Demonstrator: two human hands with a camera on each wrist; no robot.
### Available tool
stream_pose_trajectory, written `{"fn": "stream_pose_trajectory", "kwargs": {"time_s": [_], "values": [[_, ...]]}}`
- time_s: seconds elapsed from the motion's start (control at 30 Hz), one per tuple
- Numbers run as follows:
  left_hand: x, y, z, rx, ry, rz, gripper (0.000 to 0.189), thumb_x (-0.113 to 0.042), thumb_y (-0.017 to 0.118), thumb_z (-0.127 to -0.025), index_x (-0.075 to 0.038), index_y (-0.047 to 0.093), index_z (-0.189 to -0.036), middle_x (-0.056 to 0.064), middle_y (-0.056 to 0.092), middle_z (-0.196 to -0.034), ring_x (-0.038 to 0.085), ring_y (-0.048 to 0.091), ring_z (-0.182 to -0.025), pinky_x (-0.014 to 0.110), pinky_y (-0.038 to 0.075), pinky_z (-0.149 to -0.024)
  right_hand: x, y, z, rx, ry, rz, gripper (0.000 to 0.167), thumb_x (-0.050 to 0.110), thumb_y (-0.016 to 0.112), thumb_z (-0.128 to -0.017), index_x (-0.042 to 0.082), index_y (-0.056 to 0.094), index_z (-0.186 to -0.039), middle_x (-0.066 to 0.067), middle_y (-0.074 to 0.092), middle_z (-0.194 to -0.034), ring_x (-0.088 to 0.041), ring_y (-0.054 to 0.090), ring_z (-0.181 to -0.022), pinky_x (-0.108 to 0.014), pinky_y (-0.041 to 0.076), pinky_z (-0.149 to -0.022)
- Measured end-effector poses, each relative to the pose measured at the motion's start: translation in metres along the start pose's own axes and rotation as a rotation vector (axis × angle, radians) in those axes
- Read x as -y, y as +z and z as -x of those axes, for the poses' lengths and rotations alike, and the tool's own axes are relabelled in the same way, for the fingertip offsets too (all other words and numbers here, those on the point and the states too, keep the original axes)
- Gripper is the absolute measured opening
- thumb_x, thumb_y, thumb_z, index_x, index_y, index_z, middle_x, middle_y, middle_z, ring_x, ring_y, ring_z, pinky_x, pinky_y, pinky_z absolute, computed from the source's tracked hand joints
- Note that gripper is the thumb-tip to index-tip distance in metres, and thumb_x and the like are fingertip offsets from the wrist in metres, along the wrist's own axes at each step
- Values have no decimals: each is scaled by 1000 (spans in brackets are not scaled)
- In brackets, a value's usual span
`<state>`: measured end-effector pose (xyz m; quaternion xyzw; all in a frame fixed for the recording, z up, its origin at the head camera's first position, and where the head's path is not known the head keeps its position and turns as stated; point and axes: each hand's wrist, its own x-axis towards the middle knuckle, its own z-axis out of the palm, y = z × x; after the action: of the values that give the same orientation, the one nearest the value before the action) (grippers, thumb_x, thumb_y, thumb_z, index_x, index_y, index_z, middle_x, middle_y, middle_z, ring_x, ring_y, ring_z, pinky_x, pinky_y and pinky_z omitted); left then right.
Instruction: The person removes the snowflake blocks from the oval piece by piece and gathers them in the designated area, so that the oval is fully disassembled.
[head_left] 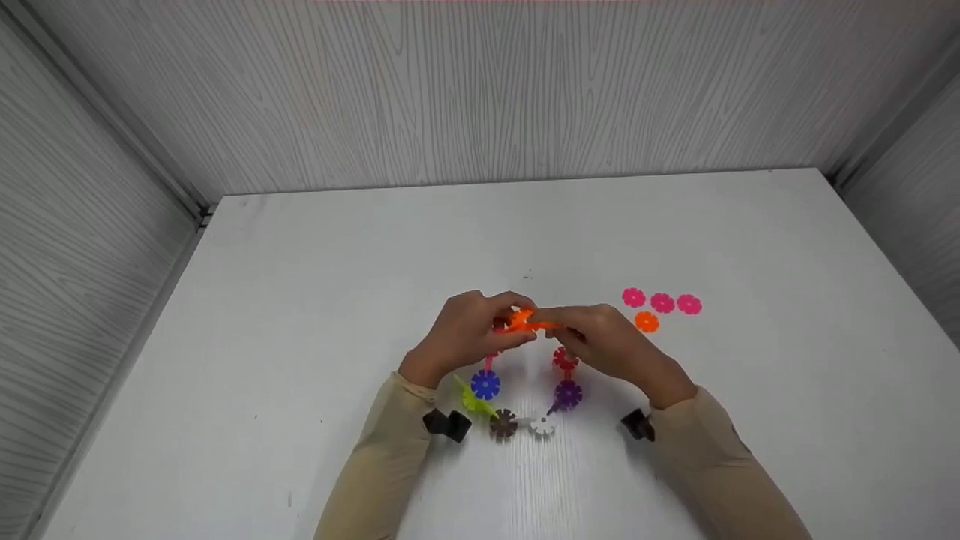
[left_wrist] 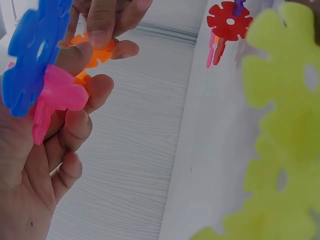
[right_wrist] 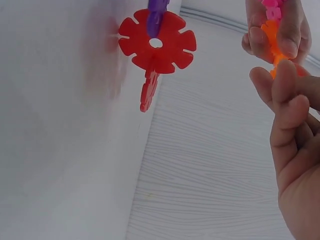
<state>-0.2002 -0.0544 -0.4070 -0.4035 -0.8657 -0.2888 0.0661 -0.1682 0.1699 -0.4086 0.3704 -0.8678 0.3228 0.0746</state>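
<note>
In the head view we see both hands meeting over the white tabletop [head_left: 225,337], between four and five o'clock from the view's centre. The left hand [head_left: 469,326] pinches the orange pieces [head_left: 519,321] between thumb and forefinger; the right hand [head_left: 611,341] grips them from their three o'clock side. Measured from that grip, we find the blue disc [head_left: 485,384] at seven o'clock, the brown disc [head_left: 503,424] and white disc [head_left: 542,427] towards six, the purple disc [head_left: 568,394] at five, and the red disc [head_left: 565,358] between four and five. Three loose pink discs [head_left: 662,303] and one loose orange disc [head_left: 646,322] lie near three.

In the left wrist view we have the blue disc at ten o'clock, with a pink piece [left_wrist: 62,90] fitted into it. The orange pieces sit towards half past ten, fingers of both hands on them. Yellow-green pieces [left_wrist: 285,185] fill three o'clock, blurred.

In the right wrist view we see the red disc at twelve, and the orange pieces near two, between the two hands' fingertips.
</note>
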Motion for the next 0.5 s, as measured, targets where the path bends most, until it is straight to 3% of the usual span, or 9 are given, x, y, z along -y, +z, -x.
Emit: {"fn": "stream_pose_trajectory", "kwargs": {"time_s": [0.1,0.2,0.33,0.5], "values": [[1,1,1,-43,28,-69,32,-33,74,-84,-13,69,-109,3,68,-69,17,51,-58,23,39,-61,1,1,-1,-13,-2,23,31,2,65,-89,7,68,-119,-11,74,-103,-17,69,-71,-28,57,-72],[0,1,0,-66,51,-93,32,-33,75,-84,-13,70,-108,3,68,-69,17,49,-57,22,36,-61,1,0,0,-10,5,20,31,3,64,-90,8,68,-121,-11,74,-101,-15,66,-66,-26,57,-70],[-3,-2,-2,-56,69,-89,31,-31,75,-84,-12,70,-107,4,69,-69,18,50,-56,24,40,-61,-1,-2,1,4,19,-14,32,3,64,-90,8,67,-122,-11,74,-94,-11,56,-57,-21,55,-66],[-5,-5,-3,-26,76,-86,29,-30,74,-85,-11,70,-107,4,69,-71,18,50,-55,27,44,-62,-3,-3,1,9,7,-79,32,-1,63,-89,5,67,-121,-12,74,-93,-12,57,-57,-19,54,-65]]}}
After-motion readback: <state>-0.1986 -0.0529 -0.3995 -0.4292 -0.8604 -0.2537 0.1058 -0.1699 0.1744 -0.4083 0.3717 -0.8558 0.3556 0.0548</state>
